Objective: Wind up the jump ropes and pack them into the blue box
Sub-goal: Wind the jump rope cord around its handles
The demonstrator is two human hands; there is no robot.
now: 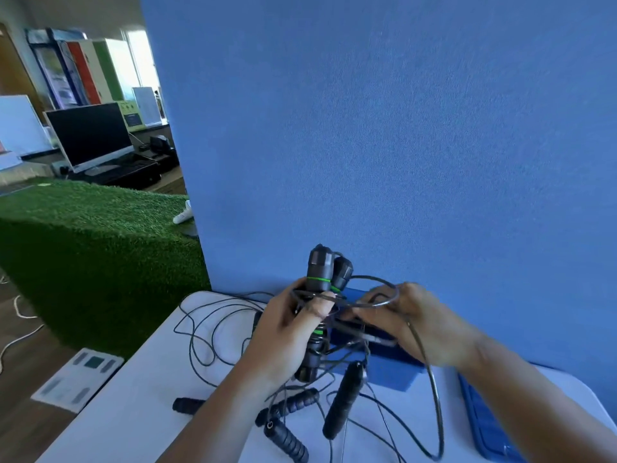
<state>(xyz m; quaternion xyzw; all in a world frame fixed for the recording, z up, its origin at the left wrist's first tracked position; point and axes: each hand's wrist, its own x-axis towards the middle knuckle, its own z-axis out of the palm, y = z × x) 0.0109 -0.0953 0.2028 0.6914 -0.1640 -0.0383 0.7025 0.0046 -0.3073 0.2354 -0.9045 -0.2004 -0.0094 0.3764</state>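
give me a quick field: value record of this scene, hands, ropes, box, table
left hand: grips the green-ringed handles, held upright together
right hand: pulls the cord in a loop around those handles
loose ropes: tangled on the white table, black handles lying flat
blue box: on the table behind the hands, contents hidden
blue lid: flat, right of box
stage: first rope being wound, not packed

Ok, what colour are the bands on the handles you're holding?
Green bands on black handles in the left hand, clearest in the head view.
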